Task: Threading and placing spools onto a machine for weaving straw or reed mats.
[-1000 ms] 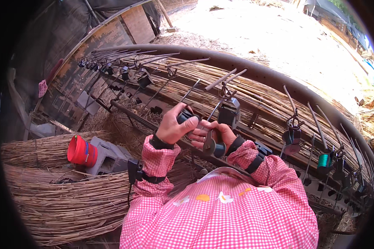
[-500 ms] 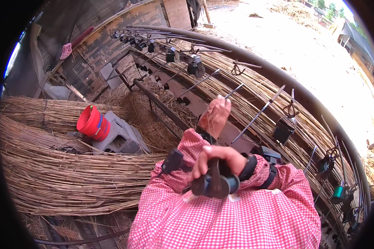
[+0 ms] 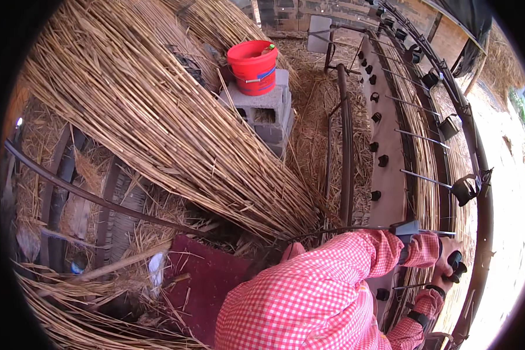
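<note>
Both my hands are close together at the right, over the reed-covered frame. My right hand (image 3: 441,280) is closed on a black spool holder (image 3: 459,268). Just beyond it, my left hand (image 3: 448,247) is bent down beside the same holder, fingers curled; what they pinch is too small to make out. A thin metal rod (image 3: 431,232) passes by my left wrist. Along the frame, the reed layer (image 3: 427,204) lies under several such rods. A further black spool holder (image 3: 465,189) hangs at the curved dark rail (image 3: 483,233).
A large reed bundle (image 3: 175,122) slants across the left. A red bucket (image 3: 252,69) stands on grey concrete blocks (image 3: 261,111). A dark metal bar (image 3: 345,146) runs beside the frame, and a dark red sheet (image 3: 207,274) lies on the straw-strewn ground.
My view and body have turned, so the frame now runs down the right side. The spool holder has gone from before my chest to over the reeds, where both hands now meet.
</note>
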Action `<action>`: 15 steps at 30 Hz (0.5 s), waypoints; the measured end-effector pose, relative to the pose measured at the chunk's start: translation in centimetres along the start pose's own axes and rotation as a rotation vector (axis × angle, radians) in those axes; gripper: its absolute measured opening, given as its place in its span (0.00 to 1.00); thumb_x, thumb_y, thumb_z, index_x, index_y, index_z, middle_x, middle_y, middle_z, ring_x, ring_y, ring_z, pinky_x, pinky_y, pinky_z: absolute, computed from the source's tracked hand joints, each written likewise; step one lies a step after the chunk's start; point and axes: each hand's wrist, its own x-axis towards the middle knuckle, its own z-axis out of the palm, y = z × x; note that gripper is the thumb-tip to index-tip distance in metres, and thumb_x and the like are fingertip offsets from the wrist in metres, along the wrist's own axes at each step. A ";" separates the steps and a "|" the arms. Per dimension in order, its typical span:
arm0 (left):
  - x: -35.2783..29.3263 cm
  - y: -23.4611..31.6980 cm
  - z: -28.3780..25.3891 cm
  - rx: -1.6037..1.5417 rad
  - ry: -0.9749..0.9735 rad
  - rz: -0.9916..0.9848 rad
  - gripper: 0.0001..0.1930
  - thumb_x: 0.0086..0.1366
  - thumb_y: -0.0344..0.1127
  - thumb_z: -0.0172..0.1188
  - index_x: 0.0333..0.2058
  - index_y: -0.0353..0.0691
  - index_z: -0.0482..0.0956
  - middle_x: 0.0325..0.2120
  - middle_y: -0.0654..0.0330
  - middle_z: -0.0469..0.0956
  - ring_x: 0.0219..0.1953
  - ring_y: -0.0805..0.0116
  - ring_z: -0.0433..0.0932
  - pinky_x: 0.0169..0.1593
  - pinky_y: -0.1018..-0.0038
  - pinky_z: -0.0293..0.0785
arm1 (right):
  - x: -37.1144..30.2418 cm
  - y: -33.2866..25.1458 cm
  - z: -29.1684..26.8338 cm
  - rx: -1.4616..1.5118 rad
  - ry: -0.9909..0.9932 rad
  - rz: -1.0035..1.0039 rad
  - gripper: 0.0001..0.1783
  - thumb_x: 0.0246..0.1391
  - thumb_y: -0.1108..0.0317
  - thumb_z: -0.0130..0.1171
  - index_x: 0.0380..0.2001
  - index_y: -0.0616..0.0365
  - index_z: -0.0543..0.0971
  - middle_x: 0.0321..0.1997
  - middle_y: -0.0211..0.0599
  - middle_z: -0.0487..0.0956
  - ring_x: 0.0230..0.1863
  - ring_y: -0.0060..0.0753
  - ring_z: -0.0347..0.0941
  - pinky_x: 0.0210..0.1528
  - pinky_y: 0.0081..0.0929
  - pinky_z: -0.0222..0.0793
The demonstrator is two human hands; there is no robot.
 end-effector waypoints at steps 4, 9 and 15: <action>-0.2 2.4 -1.3 0.034 0.171 0.270 0.38 0.29 0.48 0.67 0.44 0.37 0.70 0.29 0.52 0.74 0.35 0.55 0.73 0.42 0.67 0.68 | 2.2 4.4 0.2 1.066 -0.591 0.291 0.23 0.51 0.58 0.47 0.47 0.62 0.65 0.43 0.40 0.72 0.45 0.35 0.68 0.48 0.29 0.64; -3.5 0.0 -3.8 0.361 0.145 0.172 0.32 0.36 0.50 0.63 0.43 0.42 0.70 0.27 0.53 0.74 0.31 0.58 0.74 0.35 0.65 0.71 | -4.1 -7.5 -2.5 0.520 -0.478 0.110 0.16 0.53 0.64 0.46 0.42 0.65 0.69 0.38 0.37 0.74 0.35 0.27 0.70 0.37 0.22 0.66; -16.0 -1.6 -6.3 0.575 -0.199 0.274 0.31 0.37 0.40 0.62 0.46 0.46 0.67 0.28 0.58 0.70 0.30 0.61 0.69 0.29 0.68 0.70 | 3.0 -4.5 -3.0 -0.735 -0.024 -0.278 0.10 0.42 0.67 0.51 0.16 0.62 0.71 0.22 0.49 0.73 0.24 0.47 0.70 0.28 0.37 0.65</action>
